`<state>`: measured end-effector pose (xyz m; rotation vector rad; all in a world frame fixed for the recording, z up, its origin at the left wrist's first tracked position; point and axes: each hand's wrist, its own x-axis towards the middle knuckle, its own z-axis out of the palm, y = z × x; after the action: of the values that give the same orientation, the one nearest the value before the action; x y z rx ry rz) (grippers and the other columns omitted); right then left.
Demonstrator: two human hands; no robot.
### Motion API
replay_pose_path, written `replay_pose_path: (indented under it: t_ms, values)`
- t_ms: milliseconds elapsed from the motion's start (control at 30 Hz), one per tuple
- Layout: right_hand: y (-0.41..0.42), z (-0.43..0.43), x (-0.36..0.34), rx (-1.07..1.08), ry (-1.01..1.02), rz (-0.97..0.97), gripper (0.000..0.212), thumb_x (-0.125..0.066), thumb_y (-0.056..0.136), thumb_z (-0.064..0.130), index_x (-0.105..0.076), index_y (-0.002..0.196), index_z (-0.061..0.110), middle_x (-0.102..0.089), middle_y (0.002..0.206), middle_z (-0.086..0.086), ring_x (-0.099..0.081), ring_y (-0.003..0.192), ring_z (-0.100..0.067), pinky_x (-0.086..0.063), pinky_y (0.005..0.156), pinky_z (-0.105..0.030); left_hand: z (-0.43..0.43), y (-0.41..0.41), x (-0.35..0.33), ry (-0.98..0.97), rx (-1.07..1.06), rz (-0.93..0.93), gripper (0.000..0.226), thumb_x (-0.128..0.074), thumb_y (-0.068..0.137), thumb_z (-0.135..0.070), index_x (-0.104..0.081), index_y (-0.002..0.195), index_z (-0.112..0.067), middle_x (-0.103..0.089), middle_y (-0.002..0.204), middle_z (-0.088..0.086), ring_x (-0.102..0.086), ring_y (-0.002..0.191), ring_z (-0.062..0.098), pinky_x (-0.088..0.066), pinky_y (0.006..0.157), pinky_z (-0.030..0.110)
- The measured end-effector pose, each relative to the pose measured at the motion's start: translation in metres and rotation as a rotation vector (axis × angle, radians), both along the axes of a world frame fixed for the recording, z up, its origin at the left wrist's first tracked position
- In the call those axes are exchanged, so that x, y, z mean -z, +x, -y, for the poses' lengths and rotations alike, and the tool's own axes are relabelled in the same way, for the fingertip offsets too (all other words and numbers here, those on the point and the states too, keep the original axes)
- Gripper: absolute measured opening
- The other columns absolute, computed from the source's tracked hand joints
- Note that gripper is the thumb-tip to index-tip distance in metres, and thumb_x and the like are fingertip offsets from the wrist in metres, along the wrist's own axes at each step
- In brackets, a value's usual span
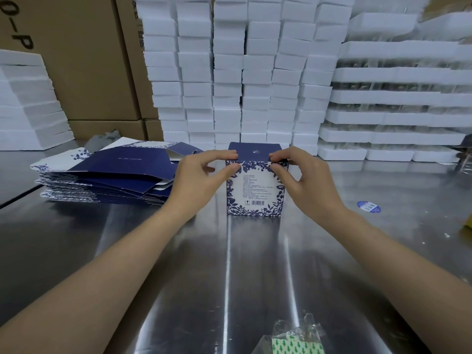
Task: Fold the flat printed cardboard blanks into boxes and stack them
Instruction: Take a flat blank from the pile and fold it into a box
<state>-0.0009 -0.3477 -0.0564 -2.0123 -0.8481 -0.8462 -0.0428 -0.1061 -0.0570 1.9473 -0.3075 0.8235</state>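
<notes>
Closing step, frame centre: left hand (201, 175) and right hand (306, 180), each grip pinching the lid (255, 151) of 1 box (255, 192) — tuck-in judged next.

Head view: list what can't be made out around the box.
All in the head view:
Print on the box: too small to read.
Front edge of the lid: partly hidden by the left hand and right hand pinching it.
The bag: cut off by the bottom edge.
Lower blanks: covered by those above.
</notes>
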Motion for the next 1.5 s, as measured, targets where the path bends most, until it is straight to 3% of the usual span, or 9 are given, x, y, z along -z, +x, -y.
replay_pose_path:
  t_ms: [267,533,700,800,933,1033,1133,1333,1500]
  values:
    - [0.004,0.005,-0.002,-0.096,0.197,-0.171,0.011,-0.075,0.097,0.014,-0.077,0.104,0.022,-0.075,0.108,0.011,-0.071,0.104,-0.009,-0.062,0.089,-0.03,-0.005,0.003,-0.002,-0.052,0.026,-0.04,0.017,-0.082,0.092,-0.024,-0.083,0.108,-0.031,-0.079,0.112,-0.02,-0.071,0.112,0.001,-0.059,0.093,0.033]
    - [0.0,0.008,-0.002,-0.12,0.29,-0.22,0.011,-0.076,0.096,0.015,-0.077,0.092,0.026,-0.074,0.111,0.007,-0.07,0.113,-0.015,-0.065,0.081,-0.042,0.01,-0.005,0.001,-0.248,0.04,0.02,0.008,-0.082,0.092,-0.016,-0.085,0.094,-0.024,-0.078,0.119,-0.004,-0.075,0.106,0.002,-0.057,0.095,0.019]
    - [-0.013,0.005,-0.003,-0.023,0.28,-0.081,0.021,-0.08,0.094,0.021,-0.068,0.077,0.017,-0.064,0.131,0.004,-0.069,0.113,-0.002,-0.054,0.066,-0.014,0.017,-0.012,0.003,-0.193,-0.025,0.134,0.003,-0.085,0.09,-0.014,-0.083,0.09,-0.016,-0.068,0.12,-0.001,-0.072,0.104,0.008,-0.059,0.084,0.019]
    - [-0.017,-0.001,-0.002,-0.029,0.297,-0.108,0.016,-0.082,0.092,0.02,-0.067,0.095,0.014,-0.052,0.142,0.003,-0.067,0.113,-0.003,-0.051,0.066,-0.013,0.021,-0.011,0.002,-0.148,-0.012,0.11,0.027,-0.08,0.093,-0.013,-0.074,0.116,-0.026,-0.055,0.133,-0.003,-0.067,0.115,0.006,-0.06,0.087,0.024]
    - [-0.015,-0.002,0.002,-0.074,0.265,-0.142,0.048,-0.086,0.086,0.022,-0.06,0.126,0.028,-0.029,0.159,0.006,-0.055,0.124,0.001,-0.058,0.068,-0.016,0.016,-0.009,0.0,-0.094,0.044,0.069,0.063,-0.074,0.09,-0.011,-0.057,0.14,-0.044,-0.046,0.145,-0.009,-0.066,0.12,0.004,-0.062,0.086,0.027]
    - [-0.008,0.001,0.011,-0.132,0.132,-0.256,0.084,-0.086,0.082,0.022,-0.041,0.147,0.051,-0.021,0.165,0.016,-0.052,0.133,-0.004,-0.063,0.075,-0.028,0.012,-0.007,0.008,-0.006,0.072,0.013,0.082,-0.075,0.086,-0.008,-0.047,0.147,-0.055,-0.045,0.144,-0.014,-0.067,0.099,0.003,-0.06,0.077,0.021]
    - [0.001,0.005,0.024,-0.2,-0.027,-0.374,0.106,-0.083,0.085,0.012,-0.022,0.154,0.065,-0.034,0.158,0.025,-0.061,0.126,-0.014,-0.066,0.077,-0.035,0.009,-0.002,0.02,0.171,0.009,-0.066,0.087,-0.08,0.089,-0.016,-0.038,0.15,-0.063,-0.05,0.136,-0.019,-0.063,0.074,0.011,-0.058,0.076,0.02]
    - [0.005,0.006,0.032,-0.077,-0.075,-0.314,0.073,-0.078,0.093,0.032,-0.035,0.145,0.061,-0.049,0.143,0.017,-0.063,0.114,-0.004,-0.058,0.09,-0.028,0.01,-0.001,0.025,0.256,-0.059,-0.053,0.062,-0.077,0.091,-0.036,-0.05,0.145,-0.051,-0.051,0.126,-0.021,-0.064,0.083,0.009,-0.056,0.088,0.028]
    - [0.003,0.002,0.027,0.053,-0.073,-0.151,0.048,-0.065,0.099,0.047,-0.052,0.144,0.037,-0.039,0.154,0.017,-0.045,0.135,0.0,-0.041,0.107,-0.022,0.009,-0.002,0.021,0.286,-0.098,0.0,0.042,-0.069,0.099,-0.046,-0.061,0.14,-0.041,-0.049,0.141,-0.02,-0.051,0.131,0.004,-0.051,0.106,0.041]
